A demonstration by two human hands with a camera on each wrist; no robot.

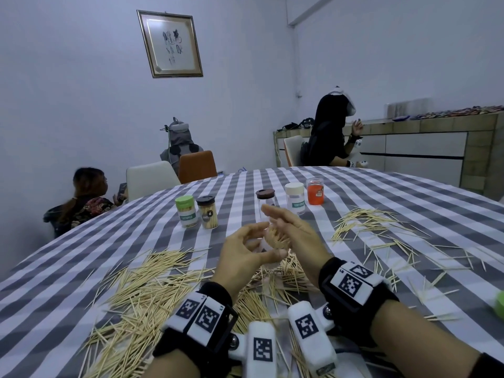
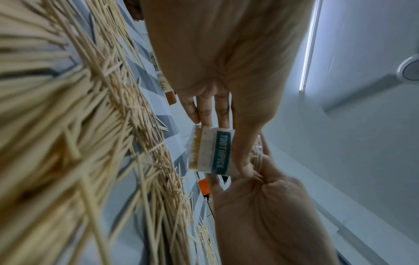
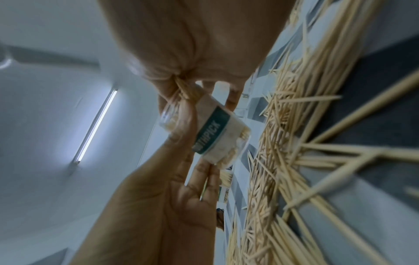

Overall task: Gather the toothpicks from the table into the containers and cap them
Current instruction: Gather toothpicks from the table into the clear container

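- Left hand (image 1: 246, 251) grips a clear "TOOTHPICK" container (image 2: 212, 152), lifted over the middle of the table (image 1: 409, 192) near its front edge.
- Right hand (image 1: 293, 231) pinches a toothpick bundle (image 3: 186, 89) at the container's mouth: filling step.
- Next, I judge: release the bundle inside, then scoop more.
- Loose toothpicks (image 1: 141, 290) lie left and right; five capped jars (image 1: 207, 212) stand beyond, well apart.

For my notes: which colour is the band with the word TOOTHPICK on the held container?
Teal, with white letters; the left wrist view shows the band best.
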